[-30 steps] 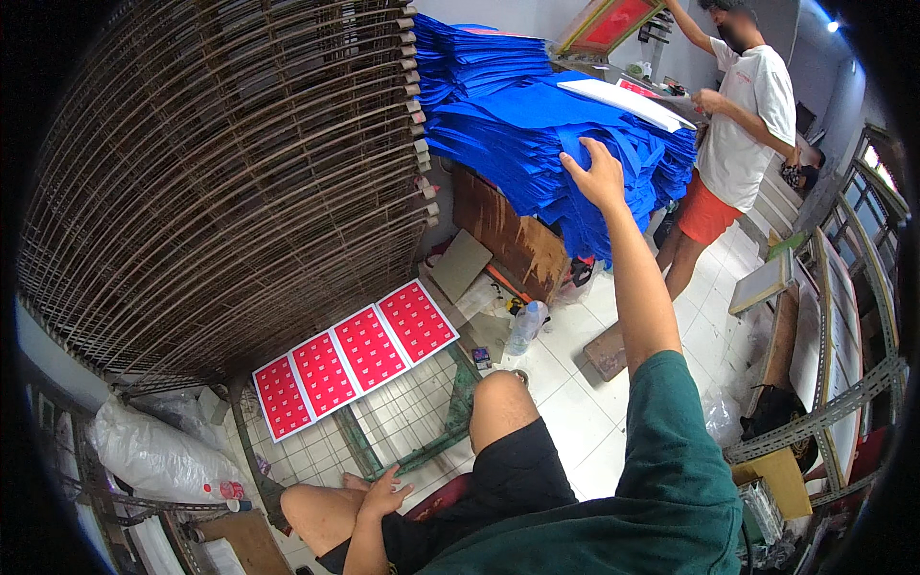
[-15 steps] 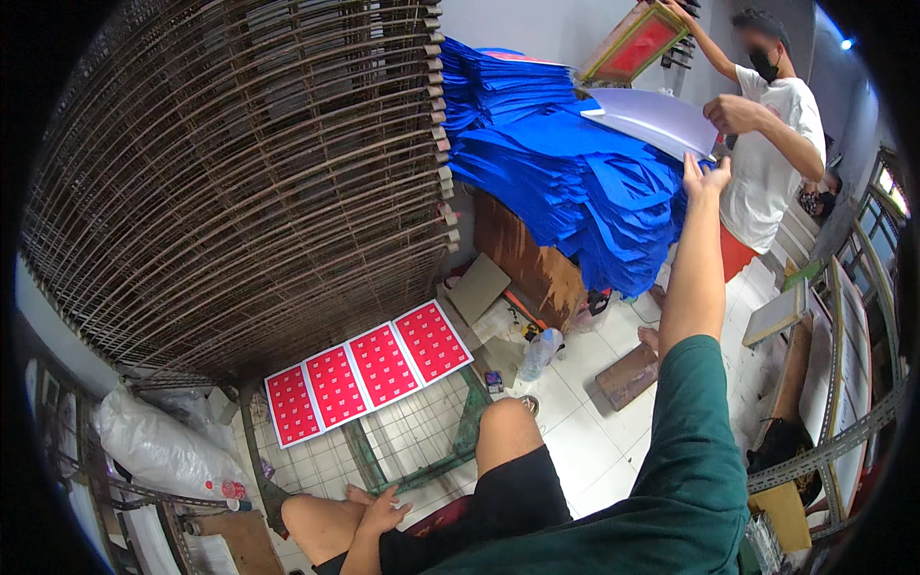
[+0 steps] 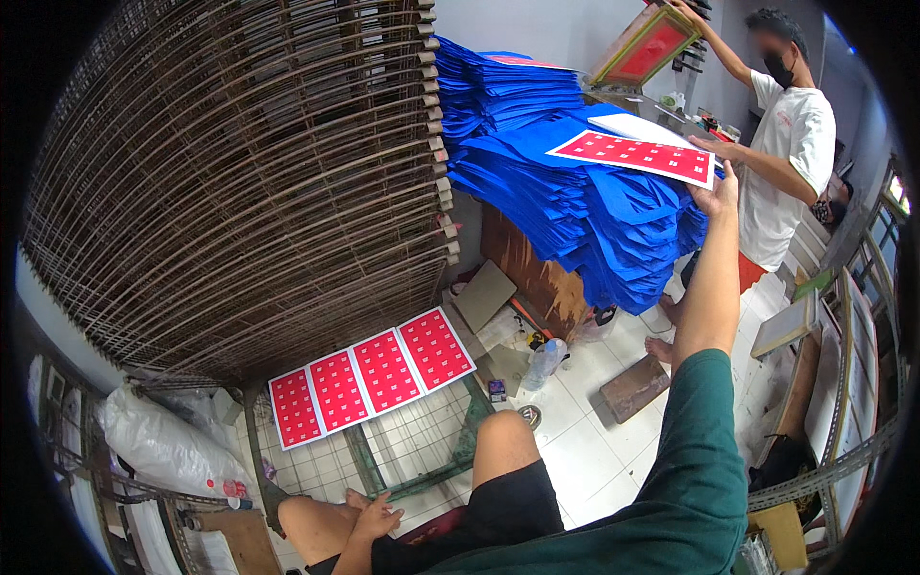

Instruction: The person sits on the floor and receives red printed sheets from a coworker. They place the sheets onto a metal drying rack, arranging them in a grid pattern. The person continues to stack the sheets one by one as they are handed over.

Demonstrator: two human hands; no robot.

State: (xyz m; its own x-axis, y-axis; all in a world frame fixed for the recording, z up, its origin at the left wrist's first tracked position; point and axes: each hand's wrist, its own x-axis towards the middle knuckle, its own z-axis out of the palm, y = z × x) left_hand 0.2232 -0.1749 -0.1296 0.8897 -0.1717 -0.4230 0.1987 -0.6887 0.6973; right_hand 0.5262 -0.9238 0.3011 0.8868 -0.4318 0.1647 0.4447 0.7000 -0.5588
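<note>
My right arm reaches out to the far right, and my right hand (image 3: pixel 717 192) pinches the near right corner of a red printed sheet (image 3: pixel 637 156) with a white border. That sheet lies face up over a big heap of blue fabric (image 3: pixel 585 206). Resting low by my bent knees, my left hand (image 3: pixel 379 517) is empty with its fingers apart. In front of my knees, several more red printed sheets (image 3: pixel 388 369) lie side by side on a wire rack tray (image 3: pixel 422 436).
A co-worker (image 3: pixel 791 144) in a white shirt stands beyond the heap, one hand raising a framed screen (image 3: pixel 644 46), the other near the sheet. Tall stacked wire racks (image 3: pixel 249 182) fill the left. A plastic bottle (image 3: pixel 543 364) and a brown block (image 3: pixel 634 390) are on the tiles.
The pale curved sheet at the heap's edge has given way to a red printed one lying flatter, its corner now in my right hand. The co-worker's lower hand has dropped to the sheet's edge.
</note>
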